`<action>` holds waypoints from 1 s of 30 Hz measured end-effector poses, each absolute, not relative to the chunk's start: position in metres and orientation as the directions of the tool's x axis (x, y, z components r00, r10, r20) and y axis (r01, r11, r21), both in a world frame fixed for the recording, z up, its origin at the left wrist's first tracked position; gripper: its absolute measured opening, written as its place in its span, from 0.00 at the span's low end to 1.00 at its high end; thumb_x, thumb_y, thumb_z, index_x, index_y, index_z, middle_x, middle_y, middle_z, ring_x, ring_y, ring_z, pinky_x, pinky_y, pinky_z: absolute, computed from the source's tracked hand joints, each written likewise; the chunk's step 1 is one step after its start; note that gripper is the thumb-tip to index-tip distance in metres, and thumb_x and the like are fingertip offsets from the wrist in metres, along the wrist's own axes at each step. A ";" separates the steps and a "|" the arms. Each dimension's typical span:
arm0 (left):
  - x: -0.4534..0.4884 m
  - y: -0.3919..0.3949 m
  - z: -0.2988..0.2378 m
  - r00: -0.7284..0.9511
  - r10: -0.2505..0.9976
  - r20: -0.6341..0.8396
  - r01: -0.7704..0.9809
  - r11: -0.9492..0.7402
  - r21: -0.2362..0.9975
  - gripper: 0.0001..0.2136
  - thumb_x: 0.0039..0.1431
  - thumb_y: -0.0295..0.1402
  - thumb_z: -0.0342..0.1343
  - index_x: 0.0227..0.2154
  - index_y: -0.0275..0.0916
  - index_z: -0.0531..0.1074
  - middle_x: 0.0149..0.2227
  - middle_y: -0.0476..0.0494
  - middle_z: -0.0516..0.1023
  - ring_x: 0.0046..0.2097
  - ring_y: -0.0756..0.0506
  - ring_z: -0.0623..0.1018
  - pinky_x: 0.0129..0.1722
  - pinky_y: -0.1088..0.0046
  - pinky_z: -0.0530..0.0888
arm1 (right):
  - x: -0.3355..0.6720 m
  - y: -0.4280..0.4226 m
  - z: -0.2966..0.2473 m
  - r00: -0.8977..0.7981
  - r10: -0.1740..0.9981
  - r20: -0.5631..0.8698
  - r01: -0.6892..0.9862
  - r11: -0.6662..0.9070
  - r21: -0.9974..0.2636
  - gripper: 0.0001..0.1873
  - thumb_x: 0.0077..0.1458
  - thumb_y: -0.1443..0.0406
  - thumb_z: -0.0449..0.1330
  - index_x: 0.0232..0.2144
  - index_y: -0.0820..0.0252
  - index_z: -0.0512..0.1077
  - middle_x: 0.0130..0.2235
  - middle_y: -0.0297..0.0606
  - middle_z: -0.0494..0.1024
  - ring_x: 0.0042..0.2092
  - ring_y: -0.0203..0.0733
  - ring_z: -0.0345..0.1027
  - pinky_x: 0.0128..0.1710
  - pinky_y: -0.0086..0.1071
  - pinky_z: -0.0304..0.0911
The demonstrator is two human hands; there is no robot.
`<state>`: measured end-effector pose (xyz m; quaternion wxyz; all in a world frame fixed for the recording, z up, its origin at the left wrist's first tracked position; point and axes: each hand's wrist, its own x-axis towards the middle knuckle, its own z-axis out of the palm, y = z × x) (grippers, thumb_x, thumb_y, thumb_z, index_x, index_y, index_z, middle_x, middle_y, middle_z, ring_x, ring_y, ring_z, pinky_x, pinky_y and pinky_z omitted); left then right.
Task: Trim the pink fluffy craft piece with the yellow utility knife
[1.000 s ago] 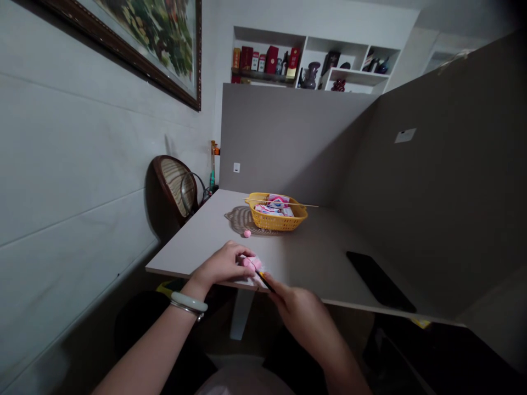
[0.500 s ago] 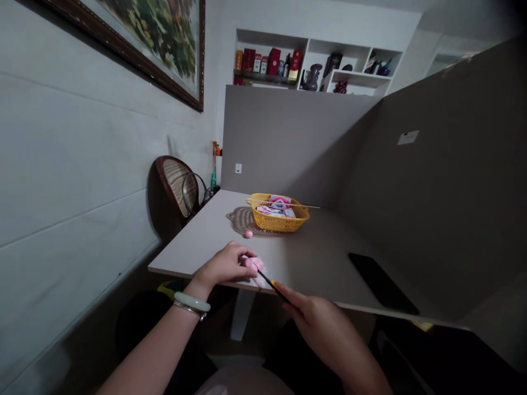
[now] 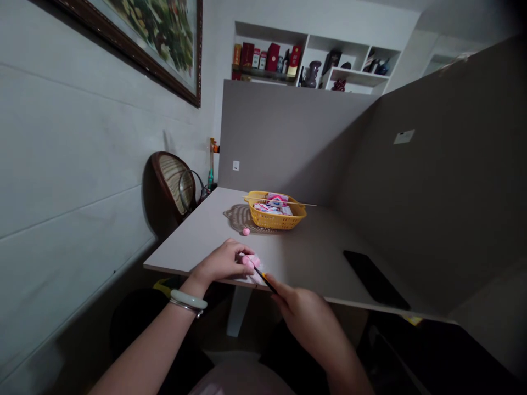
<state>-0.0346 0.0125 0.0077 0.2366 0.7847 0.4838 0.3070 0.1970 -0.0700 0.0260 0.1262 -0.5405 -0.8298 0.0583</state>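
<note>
Near the table's front edge, my left hand has its fingers and thumb closed round a soft pink lump that looks like modelling clay. Under it lies a pale, crinkled sheet. My right hand grips a thin knife, dark with a yellow part by the fingers. Its tip meets the pink lump beside my left fingertips; how deep it goes I cannot tell. A small pink ball rests apart, farther back on the table.
A yellow basket with pink-and-white packets stands at the back of the table, a thin stick across its rim. At the right lies a flat black object. Grey panels rise behind and to the right; a chair stands left.
The whole view has shifted slightly. My right hand and the knife have moved a little left relative to the pink lump; my left hand keeps its hold.
</note>
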 end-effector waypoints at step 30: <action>-0.035 0.014 0.009 0.361 0.902 0.236 0.606 -0.420 0.676 0.22 0.47 0.41 0.63 0.47 0.42 0.78 0.45 0.42 0.75 0.48 0.40 0.75 0.52 0.65 0.71 | 0.196 -0.074 0.025 -0.378 0.915 0.139 0.849 0.403 -0.343 0.24 0.64 0.67 0.51 0.61 0.47 0.65 0.42 0.41 0.84 0.39 0.42 0.79 0.35 0.26 0.65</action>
